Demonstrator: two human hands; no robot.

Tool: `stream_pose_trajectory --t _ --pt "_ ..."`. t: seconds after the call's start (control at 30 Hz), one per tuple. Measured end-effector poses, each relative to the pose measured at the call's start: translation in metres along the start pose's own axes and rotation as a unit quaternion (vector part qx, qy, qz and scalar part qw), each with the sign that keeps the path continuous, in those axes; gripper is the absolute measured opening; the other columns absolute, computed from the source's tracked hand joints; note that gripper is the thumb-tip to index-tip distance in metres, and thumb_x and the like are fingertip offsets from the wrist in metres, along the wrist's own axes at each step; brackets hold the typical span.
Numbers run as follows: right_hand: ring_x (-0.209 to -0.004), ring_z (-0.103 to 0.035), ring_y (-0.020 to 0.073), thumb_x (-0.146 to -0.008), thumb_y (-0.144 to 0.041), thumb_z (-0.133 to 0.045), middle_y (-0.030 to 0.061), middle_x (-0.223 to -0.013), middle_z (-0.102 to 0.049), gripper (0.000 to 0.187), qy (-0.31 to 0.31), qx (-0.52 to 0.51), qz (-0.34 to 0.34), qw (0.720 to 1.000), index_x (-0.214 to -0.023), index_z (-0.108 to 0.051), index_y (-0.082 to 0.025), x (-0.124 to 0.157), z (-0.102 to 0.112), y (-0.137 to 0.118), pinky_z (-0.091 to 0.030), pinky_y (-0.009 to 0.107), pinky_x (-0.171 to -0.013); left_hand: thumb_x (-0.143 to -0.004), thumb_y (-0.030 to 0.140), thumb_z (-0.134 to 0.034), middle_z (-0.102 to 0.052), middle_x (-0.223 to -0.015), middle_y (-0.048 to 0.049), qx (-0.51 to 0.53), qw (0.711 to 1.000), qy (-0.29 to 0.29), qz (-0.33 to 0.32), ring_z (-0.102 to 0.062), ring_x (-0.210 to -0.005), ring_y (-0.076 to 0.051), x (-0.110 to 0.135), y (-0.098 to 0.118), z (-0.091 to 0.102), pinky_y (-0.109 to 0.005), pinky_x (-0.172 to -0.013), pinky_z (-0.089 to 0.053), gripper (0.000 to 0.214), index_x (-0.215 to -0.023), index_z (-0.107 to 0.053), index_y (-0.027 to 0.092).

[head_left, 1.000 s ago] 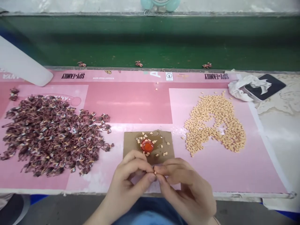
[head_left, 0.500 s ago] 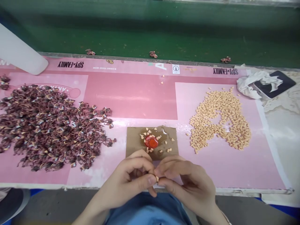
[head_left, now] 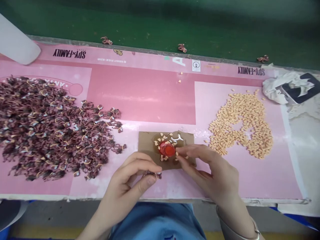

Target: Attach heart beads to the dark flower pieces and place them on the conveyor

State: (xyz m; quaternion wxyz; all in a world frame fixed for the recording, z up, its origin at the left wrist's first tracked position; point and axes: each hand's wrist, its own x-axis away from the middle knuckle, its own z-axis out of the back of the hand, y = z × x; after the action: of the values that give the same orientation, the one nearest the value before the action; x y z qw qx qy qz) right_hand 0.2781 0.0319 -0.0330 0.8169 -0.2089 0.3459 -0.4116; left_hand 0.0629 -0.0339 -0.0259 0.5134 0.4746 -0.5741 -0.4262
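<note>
My left hand [head_left: 133,185] pinches a small dark purplish-brown figure [head_left: 158,175] between thumb and fingers, just in front of a brown card [head_left: 145,143]. On the card lie a red round cap [head_left: 170,150], a shiny puddle of clear liquid [head_left: 178,138] and several small beige pieces [head_left: 162,139]. Reaching over the card's right side, my right hand [head_left: 212,170] has its thumb and forefinger tips closed around a tiny beige piece [head_left: 177,154] beside the cap.
A big heap of similar dark figures [head_left: 57,133] covers the left of the pink table. To the right spreads a pile of beige pieces [head_left: 240,123]. Behind runs a green belt [head_left: 150,30] with figures along its edge. Crumpled tissue [head_left: 273,90] lies on a black tray [head_left: 302,88].
My hands have parted. The right hand has moved forward to the card beside the red cap; the left keeps the figure. Figures on the belt have shifted right, and the view has tilted slightly.
</note>
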Motion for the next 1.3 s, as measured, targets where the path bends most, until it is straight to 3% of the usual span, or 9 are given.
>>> stream_pose_trajectory --t 0.13,0.27,0.5,0.6,0.77,0.87,0.93,1.13,1.3 --pt "-0.083 -0.080 0.0160 -0.096 -0.010 -0.067 0.0040 -0.092 -0.081 0.018 0.005 -0.001 0.008 1.000 -0.102 -0.059 -0.024 0.000 -0.002 0.001 -0.065 0.018 -0.059 -0.090 0.021 -0.080 -0.071 -0.100 -0.0021 0.002 1.000 0.013 -0.019 -0.071 -0.091 -0.010 0.001 -0.004 0.004 -0.008 -0.080 -0.057 0.021 -0.106 -0.083 0.035" --pt "-0.084 -0.080 0.0170 -0.094 -0.007 -0.069 0.0046 -0.092 -0.081 0.021 -0.002 -0.010 0.018 1.000 -0.103 -0.059 -0.023 0.001 -0.001 0.001 -0.068 0.022 -0.072 -0.078 0.011 -0.087 -0.070 -0.104 -0.0012 0.013 0.999 0.029 -0.021 -0.073 -0.088 -0.010 0.001 -0.010 0.005 -0.009 -0.078 -0.059 0.038 -0.107 -0.083 0.036" --pt "-0.084 -0.080 0.0173 -0.092 -0.006 -0.070 0.0049 -0.092 -0.082 0.022 -0.001 -0.011 0.019 1.000 -0.102 -0.061 -0.024 0.001 -0.001 0.003 -0.068 0.024 -0.073 -0.086 0.014 -0.083 -0.079 -0.085 0.0020 -0.067 0.991 0.060 -0.098 -0.076 -0.077 -0.009 0.002 -0.008 0.004 -0.009 -0.076 -0.060 0.017 -0.097 -0.081 0.027" --pt "-0.084 -0.081 0.0177 -0.090 -0.004 -0.071 0.0039 -0.093 -0.082 0.025 0.001 -0.027 0.013 1.000 -0.101 -0.061 -0.025 0.001 0.000 0.002 -0.069 0.026 -0.074 -0.089 0.012 -0.080 -0.083 -0.088 0.0036 -0.099 0.988 0.072 -0.099 -0.079 -0.079 -0.009 0.007 -0.012 0.004 -0.009 -0.080 -0.060 0.018 -0.099 -0.079 0.026" --pt "-0.082 -0.080 0.0163 -0.087 -0.002 -0.072 0.0002 -0.089 -0.082 0.028 0.006 -0.128 -0.050 0.991 -0.094 -0.059 -0.026 0.002 0.004 -0.016 -0.068 0.027 -0.076 -0.097 0.014 -0.072 -0.084 -0.108 0.0020 0.047 0.993 0.100 -0.047 -0.082 -0.095 -0.013 0.017 -0.019 -0.008 -0.017 -0.087 -0.065 0.012 -0.099 -0.071 0.026" --pt "-0.085 -0.079 0.0140 -0.084 0.003 -0.072 -0.0003 -0.094 -0.082 0.034 0.014 -0.232 -0.073 0.970 -0.097 -0.058 -0.025 0.003 0.000 -0.030 -0.067 0.025 -0.082 -0.099 0.021 -0.070 -0.084 -0.109 0.0005 0.148 0.979 0.138 -0.004 -0.081 -0.096 -0.014 0.019 -0.014 -0.021 -0.021 -0.088 -0.066 0.005 -0.096 -0.070 0.025" --pt "-0.088 -0.078 0.0131 -0.082 0.006 -0.073 -0.0010 -0.097 -0.081 0.040 0.032 -0.295 -0.085 0.951 -0.101 -0.058 -0.025 0.006 -0.006 -0.036 -0.065 0.024 -0.086 -0.098 0.024 -0.073 -0.084 -0.108 0.0012 0.185 0.970 0.156 0.007 -0.081 -0.093 -0.012 0.017 -0.010 -0.025 -0.018 -0.086 -0.065 0.005 -0.094 -0.071 0.025" --pt "-0.092 -0.078 0.0126 -0.081 0.011 -0.069 -0.0021 -0.100 -0.079 0.046 0.073 -0.390 -0.117 0.910 -0.108 -0.058 -0.025 0.012 -0.015 -0.039 -0.065 0.025 -0.087 -0.092 0.025 -0.080 -0.078 -0.094 0.0038 0.177 0.981 0.073 0.002 -0.076 -0.082 -0.006 0.010 -0.013 -0.008 -0.010 -0.079 -0.061 0.006 -0.090 -0.075 0.025" --pt "-0.088 -0.079 0.0134 -0.083 0.008 -0.073 -0.0006 -0.100 -0.080 0.042 0.074 -0.420 -0.148 0.892 -0.105 -0.058 -0.024 0.016 -0.017 -0.044 -0.067 0.023 -0.081 -0.091 0.018 -0.080 -0.078 -0.099 0.0030 0.243 0.969 0.040 0.032 -0.076 -0.081 -0.005 0.013 -0.019 -0.009 -0.010 -0.078 -0.060 0.020 -0.080 -0.065 0.020"
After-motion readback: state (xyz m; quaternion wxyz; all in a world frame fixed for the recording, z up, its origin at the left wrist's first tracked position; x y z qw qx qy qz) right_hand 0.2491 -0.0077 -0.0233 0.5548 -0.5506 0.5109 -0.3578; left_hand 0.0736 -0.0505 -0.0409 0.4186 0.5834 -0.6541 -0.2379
